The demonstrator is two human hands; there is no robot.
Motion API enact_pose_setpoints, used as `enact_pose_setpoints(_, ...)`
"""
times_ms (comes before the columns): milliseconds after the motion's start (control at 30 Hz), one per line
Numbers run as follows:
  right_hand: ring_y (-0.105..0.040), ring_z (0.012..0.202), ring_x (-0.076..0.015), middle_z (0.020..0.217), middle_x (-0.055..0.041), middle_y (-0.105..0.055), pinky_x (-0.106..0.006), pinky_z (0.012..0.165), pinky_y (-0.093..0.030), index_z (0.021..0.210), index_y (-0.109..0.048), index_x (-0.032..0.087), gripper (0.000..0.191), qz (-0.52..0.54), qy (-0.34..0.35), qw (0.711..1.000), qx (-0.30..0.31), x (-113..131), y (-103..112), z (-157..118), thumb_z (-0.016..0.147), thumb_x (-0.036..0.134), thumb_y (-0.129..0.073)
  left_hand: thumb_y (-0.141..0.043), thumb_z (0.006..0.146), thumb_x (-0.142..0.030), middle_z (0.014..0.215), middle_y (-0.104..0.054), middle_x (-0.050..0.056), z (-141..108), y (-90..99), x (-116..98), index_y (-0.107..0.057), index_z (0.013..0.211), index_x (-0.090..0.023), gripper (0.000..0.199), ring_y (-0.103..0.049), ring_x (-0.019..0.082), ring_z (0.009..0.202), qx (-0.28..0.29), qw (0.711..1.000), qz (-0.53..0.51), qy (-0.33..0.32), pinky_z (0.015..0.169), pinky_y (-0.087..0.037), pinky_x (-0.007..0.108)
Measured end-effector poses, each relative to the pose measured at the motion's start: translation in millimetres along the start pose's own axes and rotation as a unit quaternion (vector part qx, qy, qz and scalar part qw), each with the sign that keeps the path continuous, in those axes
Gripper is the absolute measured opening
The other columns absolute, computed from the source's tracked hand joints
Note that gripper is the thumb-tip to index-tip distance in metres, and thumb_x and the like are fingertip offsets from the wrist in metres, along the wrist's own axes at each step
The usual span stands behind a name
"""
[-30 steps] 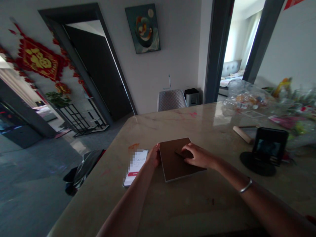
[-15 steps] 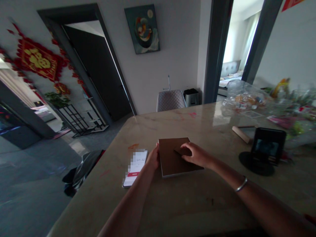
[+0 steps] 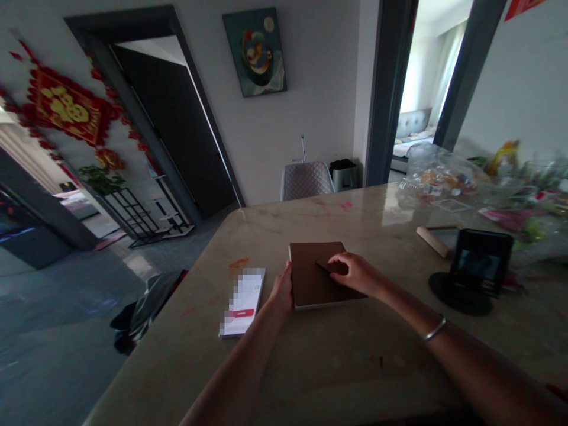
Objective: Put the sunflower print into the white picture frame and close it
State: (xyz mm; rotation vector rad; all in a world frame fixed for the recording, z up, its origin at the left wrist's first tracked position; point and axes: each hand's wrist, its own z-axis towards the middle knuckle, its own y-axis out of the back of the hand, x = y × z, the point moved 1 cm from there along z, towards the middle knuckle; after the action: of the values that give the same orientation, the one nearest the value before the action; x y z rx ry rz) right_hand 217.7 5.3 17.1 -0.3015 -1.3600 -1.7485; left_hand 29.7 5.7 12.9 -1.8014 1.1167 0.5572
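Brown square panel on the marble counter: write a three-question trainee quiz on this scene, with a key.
1. True or false: the thin silver bangle is on the left wrist.
2. What lies just left of the flat brown square panel?
A) A flat phone with a pixelated screen
B) A round-based black stand
C) A pale wooden stick
3. Fill in the blank: the fingers of the right hand rest on top of the panel, while the left hand lies against its ____ edge.

Key: 1 false; 2 A; 3 left
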Motion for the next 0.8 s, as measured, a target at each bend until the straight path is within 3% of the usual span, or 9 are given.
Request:
enact_pose_setpoints(100, -0.059, 0.089, -0.0174, 0.096, -0.0057, -0.065, -0.031, 0.083, -0.044, 0.093, -0.061, 0.018, 0.025, -0.006, 0.014, 1.0, -0.015, -1, -1, 0, 0.069, 0.025, -0.06, -0.037, 0.085, -0.044, 0.087, -0.068, 0.012, -1, 0.2, 0, -0.054, 0.113, -0.013, 0.045, -0.065, 0.022, 0.078, 0.002, 1.0, -0.002, 0.002, 0.068, -0.053, 0.035)
enact_pose_setpoints(267, -0.061, 0.084, -0.0179, 0.094, -0.005, -0.066, -0.03, 0.076, -0.047, 0.096, -0.061, 0.02, 0.028, 0.032, -0.026, 0.999, -0.007, -4, -3, 0, 0.07, 0.031, -0.06, -0.037, 0.084, -0.049, 0.088, -0.068, 0.012, -3, 1.3, 0, -0.056, 0.111, -0.013, 0.049, -0.065, 0.023, 0.08, 0.038, 0.999, 0.022, 0.01, 0.071, -0.053, 0.036)
enact_pose_setpoints(367, -0.06, 0.09, -0.0193, 0.097, -0.0057, -0.065, -0.033, 0.081, -0.045, 0.095, -0.062, 0.021, 0.029, 0.016, -0.016, 0.999, -0.027, -4, 0, 1, 0.069, 0.032, -0.061, -0.038, 0.082, -0.053, 0.093, -0.067, 0.013, -2, 0.5, 3, -0.055, 0.112, -0.013, 0.054, -0.064, 0.025, 0.085, 0.064, 0.998, 0.012, 0.008, 0.075, -0.051, 0.039)
enact_pose_setpoints(533, -0.059, 0.095, -0.0196, 0.101, -0.0063, -0.065, -0.033, 0.083, -0.044, 0.097, -0.061, 0.021, 0.033, 0.094, -0.045, 0.994, -0.045, -16, 4, 6, 0.073, 0.043, -0.055, -0.045, 0.08, -0.048, 0.099, -0.066, 0.013, 2, 2.4, 7, -0.056, 0.112, -0.013, 0.048, -0.061, 0.025, 0.094, 0.017, 0.997, 0.038, -0.068, 0.082, -0.048, 0.039)
enact_pose_setpoints(600, -0.059, 0.094, -0.0187, 0.1, -0.0062, -0.065, -0.033, 0.083, -0.045, 0.094, -0.061, 0.021, 0.032, 0.158, -0.073, 0.983, -0.056, -27, 6, 9, 0.077, 0.045, -0.049, -0.045, 0.082, -0.043, 0.101, -0.066, 0.011, 4, 4.4, 7, -0.057, 0.111, -0.016, 0.042, -0.059, 0.024, 0.098, 0.014, 0.993, 0.056, -0.101, 0.086, -0.046, 0.038)
enact_pose_setpoints(733, -0.06, 0.091, -0.02, 0.096, -0.0075, -0.066, -0.033, 0.079, -0.046, 0.087, -0.061, 0.021, 0.026, 0.197, -0.193, 0.947, -0.167, -49, 11, 12, 0.074, 0.041, -0.052, -0.044, 0.082, -0.044, 0.102, -0.065, 0.011, 6, 7.6, 4, -0.058, 0.111, -0.018, 0.041, -0.057, 0.024, 0.102, 0.01, 0.991, 0.06, -0.117, 0.089, -0.044, 0.039)
enact_pose_setpoints(800, -0.062, 0.085, -0.021, 0.09, -0.0072, -0.067, -0.032, 0.07, -0.049, 0.083, -0.061, 0.02, 0.024, 0.24, -0.252, 0.926, -0.147, -52, 11, 10, 0.071, 0.041, -0.055, -0.044, 0.081, -0.048, 0.102, -0.065, 0.012, 6, 8.5, 2, -0.058, 0.111, -0.016, 0.046, -0.058, 0.025, 0.1, 0.001, 0.992, 0.05, -0.115, 0.088, -0.044, 0.041)
